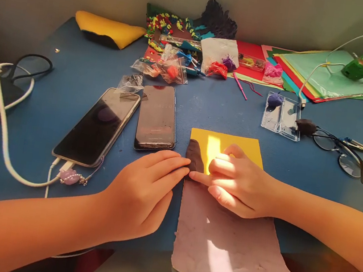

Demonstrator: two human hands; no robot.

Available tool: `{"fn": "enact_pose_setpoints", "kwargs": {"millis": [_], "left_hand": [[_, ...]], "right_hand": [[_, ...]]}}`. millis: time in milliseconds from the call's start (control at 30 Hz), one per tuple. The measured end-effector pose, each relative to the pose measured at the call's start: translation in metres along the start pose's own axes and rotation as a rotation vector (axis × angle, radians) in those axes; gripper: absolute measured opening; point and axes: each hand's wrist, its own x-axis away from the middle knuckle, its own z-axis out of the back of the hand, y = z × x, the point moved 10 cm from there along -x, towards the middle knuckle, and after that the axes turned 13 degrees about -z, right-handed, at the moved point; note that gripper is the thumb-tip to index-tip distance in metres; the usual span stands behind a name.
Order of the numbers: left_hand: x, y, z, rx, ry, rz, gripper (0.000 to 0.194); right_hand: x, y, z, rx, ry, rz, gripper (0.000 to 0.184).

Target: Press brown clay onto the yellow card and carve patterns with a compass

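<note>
A yellow sheet lies at the table's front edge, its lower part covered by a thin mauve layer that looks like modelling clay. On its upper left is a dark, clay-like patch. My left hand reaches in from the left, fingers stretched out, its fingertips touching the left edge of the dark patch. From the other side my right hand presses the patch's lower edge with an outstretched index finger; its other fingers are bent and hold nothing visible.
Two phones, a cabled one and a dark one, lie left of the sheet. Eyeglasses and a clear open case are at right. Behind are bagged clay, a pink tool and coloured sheets.
</note>
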Motion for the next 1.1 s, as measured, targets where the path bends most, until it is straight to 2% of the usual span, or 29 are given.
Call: {"fn": "enact_pose_setpoints", "kwargs": {"millis": [267, 400, 500, 633, 767, 900, 1100], "left_hand": [[-0.001, 0.010, -0.002, -0.097, -0.042, -0.073, 0.028], [0.000, 0.016, 0.002, -0.180, -0.021, -0.090, 0.027], [0.002, 0.014, -0.003, -0.185, -0.046, -0.044, 0.035], [0.004, 0.014, -0.022, -0.115, -0.146, -0.055, 0.047], [0.006, 0.013, -0.035, -0.110, -0.249, -0.064, 0.048], [0.006, 0.012, -0.035, -0.136, -0.257, -0.048, 0.049], [0.011, 0.010, -0.037, -0.069, -0.240, -0.021, 0.053]], "right_hand": [[0.000, -0.003, -0.001, 0.042, 0.022, 0.020, 0.042], [0.001, -0.003, 0.000, 0.018, 0.030, 0.022, 0.043], [0.002, 0.000, 0.011, -0.059, 0.132, 0.007, 0.039], [0.004, 0.012, 0.024, -0.055, 0.278, -0.111, 0.034], [0.002, 0.016, 0.019, -0.009, 0.242, -0.164, 0.037], [0.000, 0.012, 0.012, 0.019, 0.174, -0.126, 0.039], [0.000, 0.013, 0.018, -0.008, 0.214, -0.130, 0.039]]}}
